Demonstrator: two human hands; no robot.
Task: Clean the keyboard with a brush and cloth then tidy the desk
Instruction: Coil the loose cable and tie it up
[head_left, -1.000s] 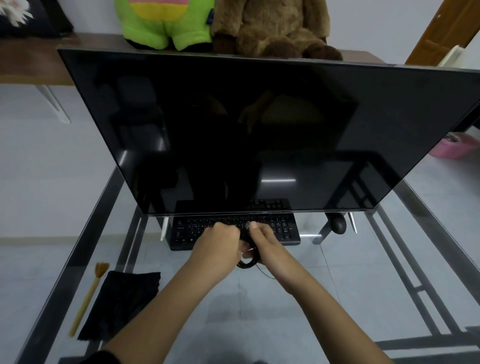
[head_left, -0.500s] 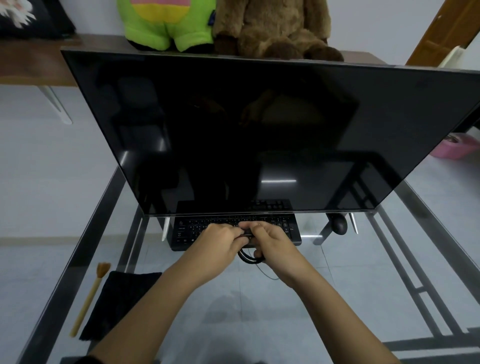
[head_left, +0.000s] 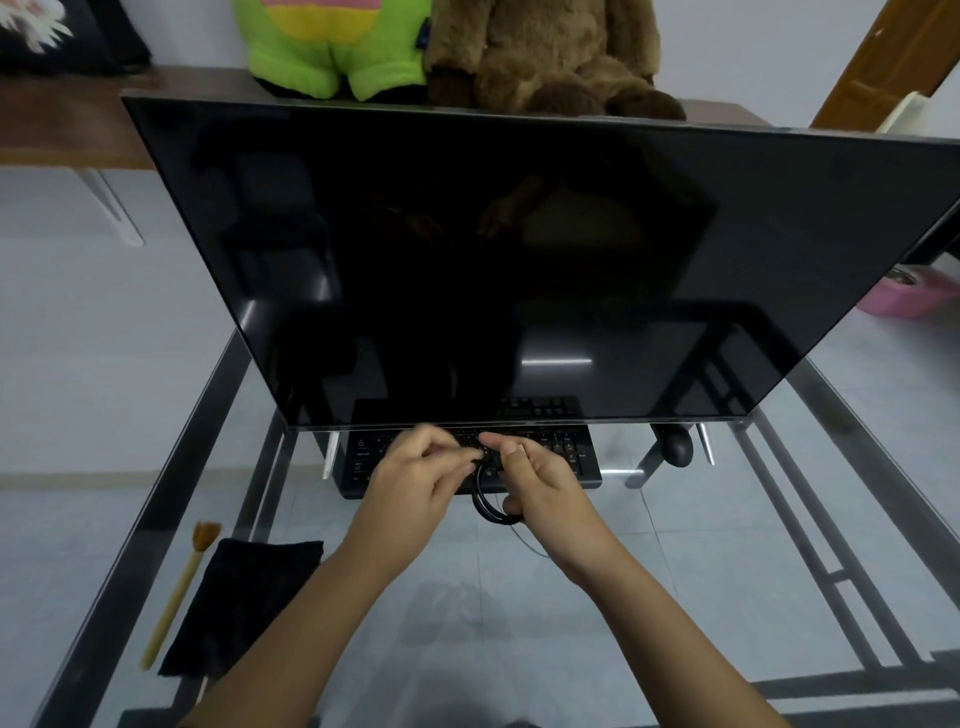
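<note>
**Cable being coiled over the keyboard, cleaning tools lying to one side**

Both sets of fingers are curled and busy. The left hand (head_left: 415, 483) pinches a black cable (head_left: 488, 512) between thumb and forefinger. The right hand (head_left: 545, 488) pinches it at the top too, and its lower fingers hook the small loop hanging between the two hands.

I'd say this is cord-winding, part of the tidying. To do it well, one hand should hold the coil firm while the other feeds in even turns. The thin tail trailing back under the right wrist wants slack rather than a tug, so the keyboard isn't dragged.

The keyboard (head_left: 571, 457) lies right beneath the fingertips and runs out to either side. Its far edge is tucked under the lower rim of the monitor (head_left: 519, 260). The mouse (head_left: 678, 448) sits beyond the right fingers, further right.

Well apart to the left, nearer the person than the fingers, the cloth (head_left: 244, 608) lies flat on the glass worktop (head_left: 171, 467). The brush (head_left: 176, 597) lies just beside it. No finger touches either.
</note>
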